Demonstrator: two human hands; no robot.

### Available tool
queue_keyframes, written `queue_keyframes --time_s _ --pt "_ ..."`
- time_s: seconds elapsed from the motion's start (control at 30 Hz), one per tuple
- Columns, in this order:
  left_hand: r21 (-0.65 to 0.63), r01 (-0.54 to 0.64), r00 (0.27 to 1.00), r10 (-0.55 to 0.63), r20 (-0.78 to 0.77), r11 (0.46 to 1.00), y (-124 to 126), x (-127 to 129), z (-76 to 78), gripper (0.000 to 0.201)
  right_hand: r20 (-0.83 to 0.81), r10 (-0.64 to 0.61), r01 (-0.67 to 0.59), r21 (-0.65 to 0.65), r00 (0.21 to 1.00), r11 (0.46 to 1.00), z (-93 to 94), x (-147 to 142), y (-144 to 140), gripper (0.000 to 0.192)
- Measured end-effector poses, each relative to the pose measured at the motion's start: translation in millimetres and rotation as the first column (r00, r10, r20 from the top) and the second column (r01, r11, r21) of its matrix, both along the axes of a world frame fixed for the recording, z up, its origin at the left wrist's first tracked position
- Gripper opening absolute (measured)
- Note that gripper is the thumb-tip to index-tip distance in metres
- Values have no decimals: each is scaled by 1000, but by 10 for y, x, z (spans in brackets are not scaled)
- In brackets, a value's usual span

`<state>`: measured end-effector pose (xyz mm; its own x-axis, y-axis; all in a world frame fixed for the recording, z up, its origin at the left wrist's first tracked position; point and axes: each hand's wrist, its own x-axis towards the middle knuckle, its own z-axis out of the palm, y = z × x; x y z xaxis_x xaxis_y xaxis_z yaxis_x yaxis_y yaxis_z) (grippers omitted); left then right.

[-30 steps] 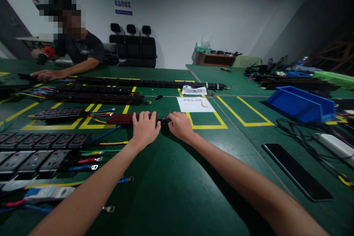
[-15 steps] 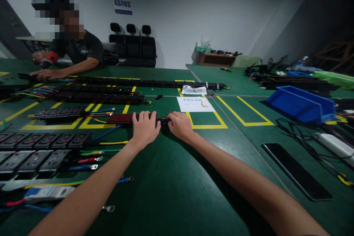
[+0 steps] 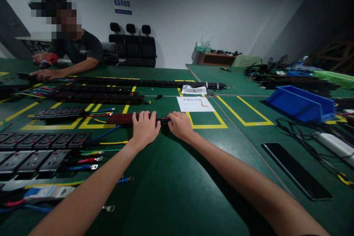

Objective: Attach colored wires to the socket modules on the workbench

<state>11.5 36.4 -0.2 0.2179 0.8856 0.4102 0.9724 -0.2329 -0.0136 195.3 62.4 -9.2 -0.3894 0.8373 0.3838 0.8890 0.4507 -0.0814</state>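
A dark red socket module (image 3: 120,118) lies on the green table, with wires at both ends. My left hand (image 3: 145,127) is over its right part, fingers bent across the top and gripping it. Close by on the right, my right hand (image 3: 179,123) pinches the thin dark, red and blue wires (image 3: 164,121) that come out of the module's right end. Its fingertips partly hide the wires. A blue wire (image 3: 106,132) and yellow and red leads run from the module's left side.
Black socket strips (image 3: 47,139) with lugged wires lie left. White paper (image 3: 196,104) is beyond my right hand. At right are a blue bin (image 3: 300,105), a phone (image 3: 295,169) and a black cable (image 3: 301,136). Across the table, a co-worker (image 3: 80,49) holds a red power tool (image 3: 49,60).
My hands, the module and the wires stay in place. The co-worker's head and upper body have shifted slightly to the left.
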Motion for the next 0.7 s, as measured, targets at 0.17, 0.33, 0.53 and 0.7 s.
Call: queue_keyframes --time_s 0.17,0.33,0.53,0.7 --pt "-1 -15 1000 15 -8 1000 -9 15 14 47 4 -10 10 -5 1000 1000 4 -3 -6 24" --pt "-14 -5 1000 5 -5 1000 -9 12 23 47 10 -12 12 -19 1000 1000 20 -6 -9 25" --pt "-5 -3 1000 3 -5 1000 -7 10 15 48 16 -21 22 -32 1000 999 29 -7 -13 24" --pt "-23 -6 1000 6 12 1000 -9 11 20 49 11 -13 14 -19 1000 1000 28 -5 -18 24"
